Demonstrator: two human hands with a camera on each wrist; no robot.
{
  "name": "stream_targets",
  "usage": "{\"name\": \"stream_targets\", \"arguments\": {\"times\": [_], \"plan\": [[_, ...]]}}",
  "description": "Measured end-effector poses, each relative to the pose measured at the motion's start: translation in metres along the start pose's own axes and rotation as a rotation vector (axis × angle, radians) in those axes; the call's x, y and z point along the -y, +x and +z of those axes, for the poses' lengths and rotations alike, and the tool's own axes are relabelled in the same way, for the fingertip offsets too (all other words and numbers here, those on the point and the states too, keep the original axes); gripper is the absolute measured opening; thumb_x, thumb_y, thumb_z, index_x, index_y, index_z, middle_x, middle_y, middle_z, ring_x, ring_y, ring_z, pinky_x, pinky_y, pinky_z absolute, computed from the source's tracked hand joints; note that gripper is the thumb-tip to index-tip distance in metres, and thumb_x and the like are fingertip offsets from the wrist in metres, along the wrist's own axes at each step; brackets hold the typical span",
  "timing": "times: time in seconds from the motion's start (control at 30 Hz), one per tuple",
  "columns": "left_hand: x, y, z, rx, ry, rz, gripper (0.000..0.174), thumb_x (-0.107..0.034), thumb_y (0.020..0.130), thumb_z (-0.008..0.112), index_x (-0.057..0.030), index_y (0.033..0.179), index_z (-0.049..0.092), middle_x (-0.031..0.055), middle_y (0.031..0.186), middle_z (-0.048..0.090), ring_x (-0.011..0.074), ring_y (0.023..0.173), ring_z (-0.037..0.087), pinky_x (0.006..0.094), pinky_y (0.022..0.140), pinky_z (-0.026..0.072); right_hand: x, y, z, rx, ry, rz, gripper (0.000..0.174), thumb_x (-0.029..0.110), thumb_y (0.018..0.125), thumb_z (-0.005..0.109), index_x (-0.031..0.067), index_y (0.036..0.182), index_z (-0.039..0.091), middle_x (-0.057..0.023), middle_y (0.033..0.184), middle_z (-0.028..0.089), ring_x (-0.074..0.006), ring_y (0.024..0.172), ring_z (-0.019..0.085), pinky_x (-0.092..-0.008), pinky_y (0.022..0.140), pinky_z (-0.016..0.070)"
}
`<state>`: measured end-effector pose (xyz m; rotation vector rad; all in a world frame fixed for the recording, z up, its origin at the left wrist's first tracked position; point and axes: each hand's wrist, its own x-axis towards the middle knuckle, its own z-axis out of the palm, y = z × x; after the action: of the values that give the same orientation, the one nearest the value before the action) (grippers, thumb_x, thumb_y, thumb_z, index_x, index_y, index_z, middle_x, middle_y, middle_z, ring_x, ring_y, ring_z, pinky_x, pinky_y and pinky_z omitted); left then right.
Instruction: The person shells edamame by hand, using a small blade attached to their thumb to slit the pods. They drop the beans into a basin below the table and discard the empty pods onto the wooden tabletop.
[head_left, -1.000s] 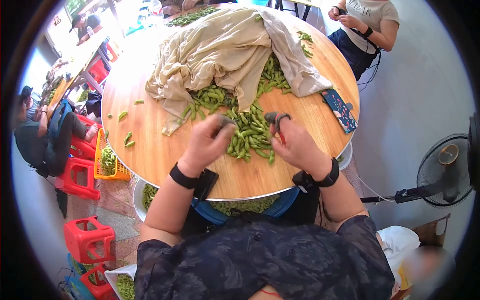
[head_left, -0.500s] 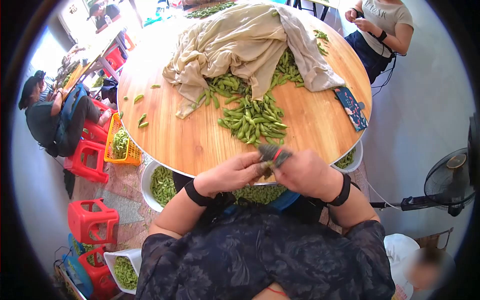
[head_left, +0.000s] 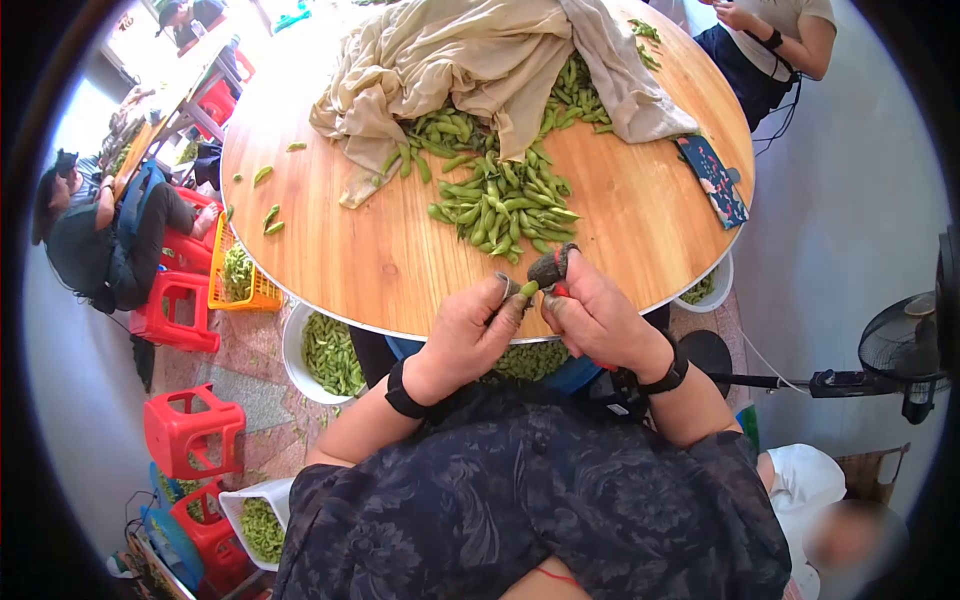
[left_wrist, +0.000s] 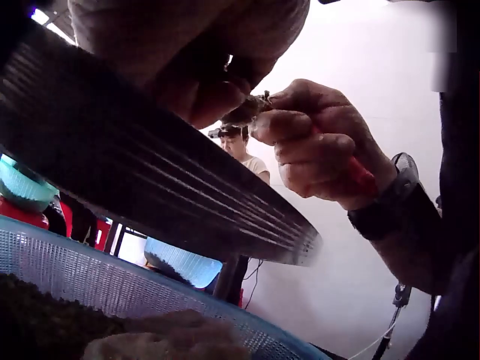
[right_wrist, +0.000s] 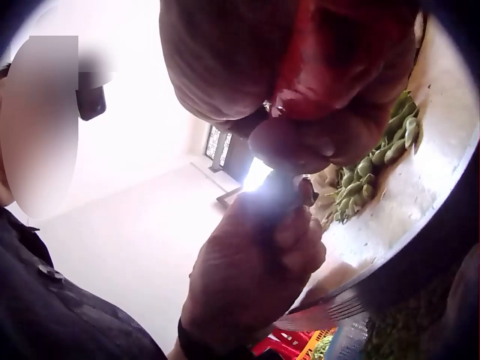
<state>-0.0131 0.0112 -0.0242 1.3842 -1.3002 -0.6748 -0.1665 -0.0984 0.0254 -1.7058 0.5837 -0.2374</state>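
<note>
- I read the left hand (head_left: 465, 335) at the near rim of the round wooden tabletop (head_left: 350, 250). Its fingers are curled, with thumb and fingertips pinching a single green soybean pod (head_left: 528, 289).
- The pod sits between the two hands, just over the tabletop edge. Its green tip shows past the left fingertips.
- The right hand (head_left: 600, 320) is just beside the left hand, and the two meet at the fingertips. Its fingers are wrapped round a small tool with a red handle and a dark head (head_left: 552, 267).
- The dark head of the tool lies against the pod. The right wrist view shows the red handle deep in the palm. I cannot tell how the head itself is set.
- A loose pile of green soybean pods (head_left: 505, 205) lies on the tabletop beyond the hands, near them but apart. Its far side runs under a crumpled beige cloth (head_left: 480, 60).
- A blue mesh basin (left_wrist: 112, 292) sits below the tabletop edge, under the hands. The head view shows green pods in it.
- A white bowl (head_left: 288, 345) holding pods stands on the floor to the left.
- A dark patterned flat case (head_left: 715, 180) lies at the right edge of the tabletop, well apart from the hands.
</note>
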Motion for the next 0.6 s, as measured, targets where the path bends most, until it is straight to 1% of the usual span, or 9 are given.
{"name": "stream_targets", "arguments": {"times": [0.13,0.3,0.33,0.4,0.43,0.47,0.5,0.57,0.6], "plan": [[0.003,0.0,-0.001,-0.023,0.179,0.151,0.013,-0.003,0.085,0.058,-0.0011,0.076,0.049,0.0145,0.064,0.049,0.0326,0.057,0.05,0.036,0.052,0.0405,-0.007,0.003,0.001,0.007,-0.175,-0.093,0.017,0.007,0.085,0.046,0.0012,0.1,0.042,-0.0195,0.074,0.051,-0.0412,0.064,0.051,-0.0443,0.059,0.0414],[0.003,0.002,-0.007,-0.001,0.306,0.359,0.009,-0.006,0.091,0.053,-0.0003,0.084,0.053,0.0083,0.067,0.049,0.022,0.057,0.048,0.0356,0.053,0.0396,-0.007,0.007,0.003,0.036,-0.222,-0.088,0.017,0.005,0.084,0.046,0.0008,0.099,0.04,-0.0225,0.073,0.051,-0.0454,0.07,0.05,-0.0472,0.06,0.0396],[0.001,0.0,-0.009,-0.001,0.306,0.357,0.009,-0.006,0.091,0.053,-0.0003,0.084,0.053,0.0083,0.067,0.049,0.022,0.057,0.048,0.0356,0.053,0.0396,-0.011,0.009,0.004,0.056,-0.181,-0.102,0.015,0.006,0.085,0.046,0.0017,0.099,0.041,-0.0192,0.071,0.051,-0.0402,0.064,0.052,-0.0443,0.056,0.0405],[-0.004,-0.004,-0.014,0.238,-0.564,-0.397,0.013,-0.013,0.095,0.049,-0.0021,0.09,0.055,0.0025,0.068,0.049,0.0156,0.06,0.049,0.0306,0.054,0.04,-0.009,0.011,0.005,0.08,-0.141,-0.118,0.014,0.007,0.087,0.045,0.0025,0.099,0.041,-0.0158,0.068,0.051,-0.035,0.058,0.053,-0.0415,0.052,0.0414],[-0.005,-0.005,-0.015,0.233,-0.563,-0.398,0.013,-0.013,0.095,0.049,-0.0021,0.09,0.055,0.0025,0.068,0.049,0.0156,0.06,0.049,0.0306,0.054,0.04,-0.001,0.009,0.005,0.15,0.054,-0.05,0.012,0.009,0.089,0.044,0.004,0.1,0.042,-0.0109,0.066,0.05,-0.0265,0.052,0.052,-0.0367,0.047,0.0407],[-0.006,-0.005,-0.015,0.239,-0.887,-0.458,0.016,-0.016,0.097,0.048,-0.0029,0.094,0.055,0.001,0.07,0.05,0.0133,0.061,0.048,0.0274,0.055,0.0397,0.005,0.008,0.005,0.218,0.248,0.02,0.01,0.01,0.092,0.044,0.0055,0.1,0.042,-0.0059,0.064,0.049,-0.018,0.046,0.051,-0.0318,0.042,0.04],[-0.007,-0.005,-0.015,0.242,-1.212,-0.513,0.018,-0.019,0.098,0.046,-0.0038,0.097,0.055,-0.0005,0.071,0.05,0.011,0.062,0.047,0.0241,0.056,0.0393,0.007,0.009,0.006,0.22,0.249,0.019,0.01,0.01,0.092,0.044,0.0055,0.1,0.042,-0.0059,0.064,0.049,-0.018,0.046,0.051,-0.0318,0.042,0.04],[-0.002,-0.005,-0.016,0.209,-1.095,-0.531,0.018,-0.02,0.096,0.05,-0.003,0.097,0.054,0.0009,0.072,0.052,0.0114,0.063,0.048,0.0234,0.056,0.0394,0.011,0.012,0.006,0.2,0.312,0.027,0.008,0.014,0.095,0.042,0.008,0.1,0.044,0.0022,0.062,0.046,-0.0044,0.043,0.045,-0.0228,0.037,0.0364],[-0.001,-0.004,-0.016,0.178,-0.981,-0.549,0.019,-0.021,0.095,0.054,-0.0023,0.098,0.053,0.0022,0.073,0.053,0.0118,0.063,0.048,0.0226,0.057,0.0395,0.01,0.013,0.006,0.196,0.311,0.028,0.008,0.014,0.095,0.042,0.008,0.1,0.044,0.0022,0.062,0.046,-0.0044,0.043,0.045,-0.0228,0.037,0.0364]]}}
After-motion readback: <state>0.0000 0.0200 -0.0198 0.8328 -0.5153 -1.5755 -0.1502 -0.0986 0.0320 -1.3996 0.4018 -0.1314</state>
